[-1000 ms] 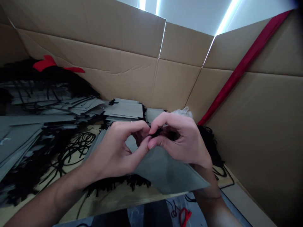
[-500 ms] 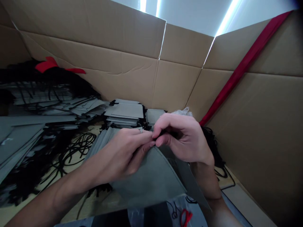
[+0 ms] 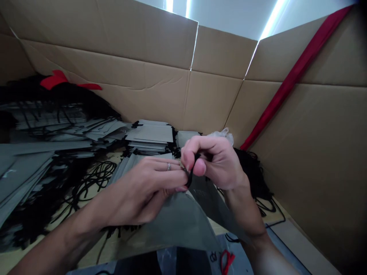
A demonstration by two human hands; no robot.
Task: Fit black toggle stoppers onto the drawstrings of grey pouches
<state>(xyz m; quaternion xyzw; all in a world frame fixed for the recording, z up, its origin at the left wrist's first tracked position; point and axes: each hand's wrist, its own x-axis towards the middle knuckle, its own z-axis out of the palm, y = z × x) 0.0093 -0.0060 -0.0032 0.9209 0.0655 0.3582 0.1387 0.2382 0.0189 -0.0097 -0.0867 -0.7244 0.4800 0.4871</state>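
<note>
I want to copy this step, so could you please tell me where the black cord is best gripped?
Pinch the cord close to its free end, coming from the right and above, as the right hand does with thumb and forefinger. It is thin and limp, so a short stub probably stays straight. The left hand holds the bag at its top edge, leaving that side taken.
</note>
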